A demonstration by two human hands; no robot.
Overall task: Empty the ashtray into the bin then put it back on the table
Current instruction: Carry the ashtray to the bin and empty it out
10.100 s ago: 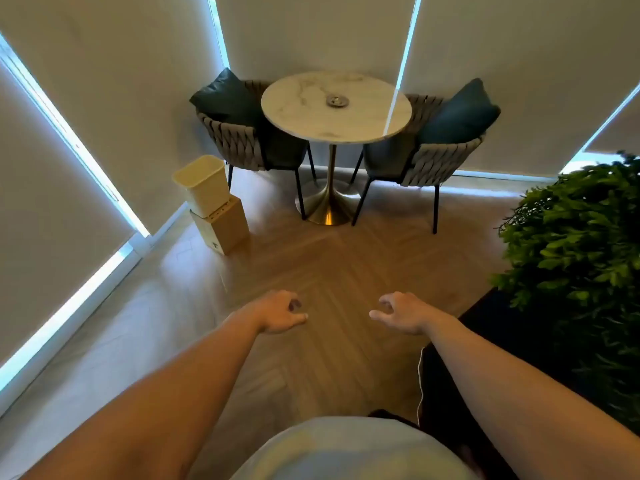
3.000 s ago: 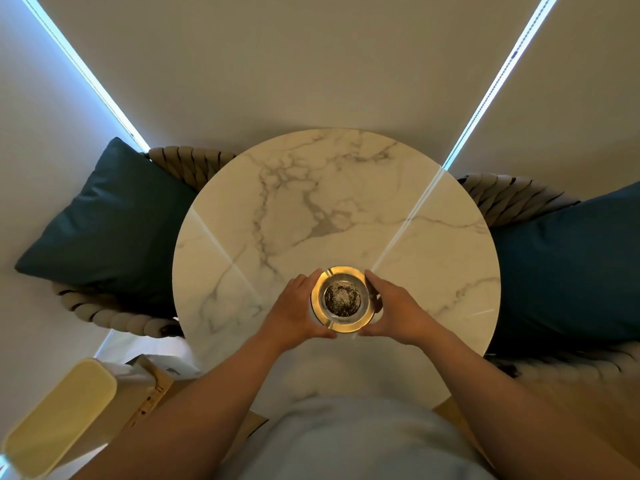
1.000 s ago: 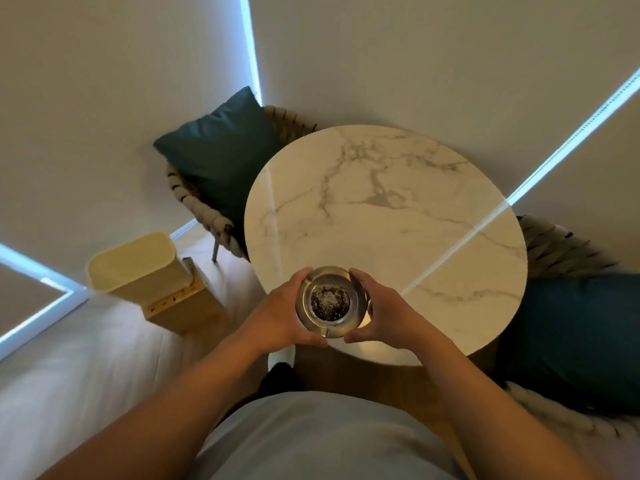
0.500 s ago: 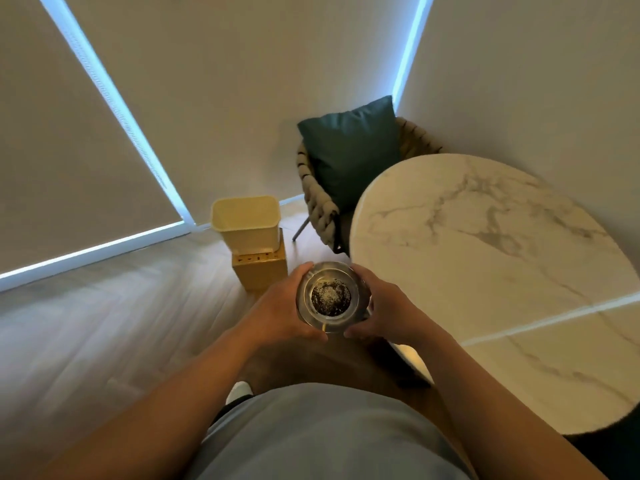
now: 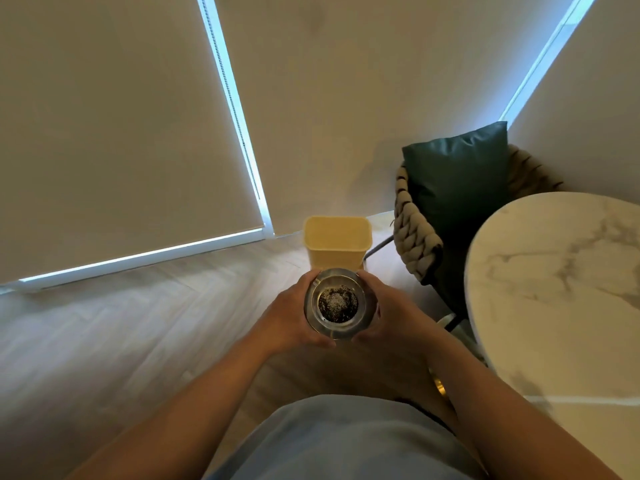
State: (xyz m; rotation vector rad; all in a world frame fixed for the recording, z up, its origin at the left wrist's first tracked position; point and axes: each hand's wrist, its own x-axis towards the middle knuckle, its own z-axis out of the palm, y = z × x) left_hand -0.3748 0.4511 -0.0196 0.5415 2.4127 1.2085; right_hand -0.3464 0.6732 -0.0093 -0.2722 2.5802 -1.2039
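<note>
I hold the round metal ashtray [image 5: 337, 304] level between my left hand [image 5: 290, 315] and right hand [image 5: 388, 310], fingers wrapped round its rim on either side, dark ash and pale grit lying in its bowl. Just beyond it on the floor stands the open yellow bin [image 5: 336, 241]. To the right are the marble table [image 5: 561, 292] and a woven chair [image 5: 417, 237] with a dark green cushion [image 5: 459, 181].

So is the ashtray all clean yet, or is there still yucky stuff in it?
Not yet. Done: the ashtray is off the marble table, held level between the left hand and right hand. In hand: it is carried toward the yellow bin, just ahead. Left: dark ash sits inside, so it needs tipping into the bin, then going back on the table.
</note>
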